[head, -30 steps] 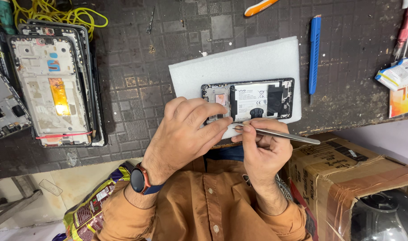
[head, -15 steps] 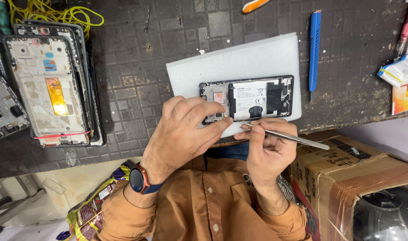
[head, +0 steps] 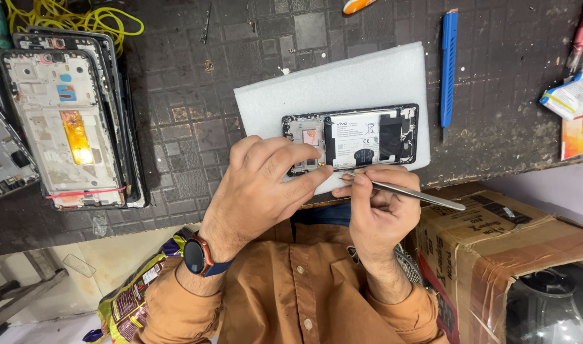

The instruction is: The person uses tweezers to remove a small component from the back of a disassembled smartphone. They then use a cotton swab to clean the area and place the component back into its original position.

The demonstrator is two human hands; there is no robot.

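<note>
An opened phone (head: 355,139) is laid on a white foam pad (head: 317,89) on the dark workbench (head: 196,127). Its near edge is pressed by the fingers of the left hand (head: 259,191). A thin metal tool (head: 409,193) is pinched in the right hand (head: 380,210), its tip at the phone's edge. A blue pen (head: 449,64) lies just beside the pad.
</note>
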